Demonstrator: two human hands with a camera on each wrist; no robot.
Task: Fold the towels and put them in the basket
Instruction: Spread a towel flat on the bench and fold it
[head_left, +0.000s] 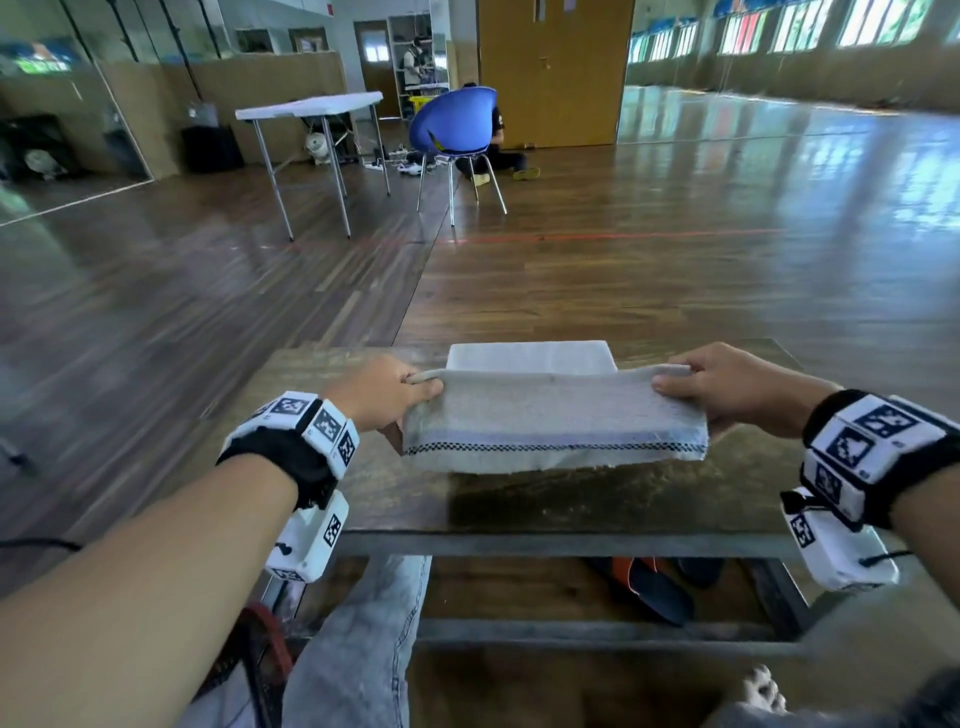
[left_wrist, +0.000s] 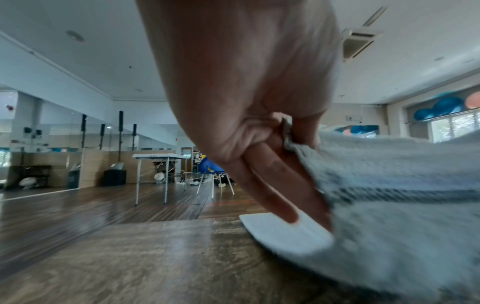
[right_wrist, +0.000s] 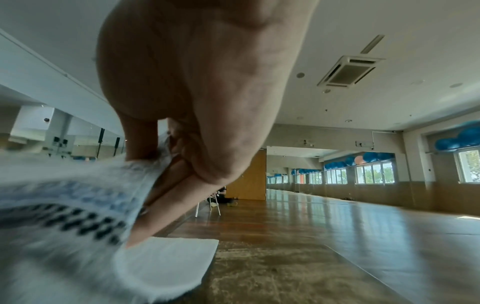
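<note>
Evidently mid-fold, the left hand (head_left: 382, 392) and right hand (head_left: 737, 387) each pinch an end of the grey towel (head_left: 553, 423) between thumb and fingers, holding it taut above the tabletop (head_left: 311, 374), probably so the layers stay aligned, with a white folded towel (head_left: 530, 357) lying just behind.

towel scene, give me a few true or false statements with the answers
1. Both hands hold the grey towel by its ends. True: the left hand and the right hand each have a grip on one end.
2. The grey towel lies flat on the table. False: it is held up above it.
3. A white folded towel lies on the table beyond the grey one. True.
4. The blue chair stands on the table. False: it stands on the floor, far behind.
5. A basket sits beside the white towel. False: no basket shows on the table.
</note>
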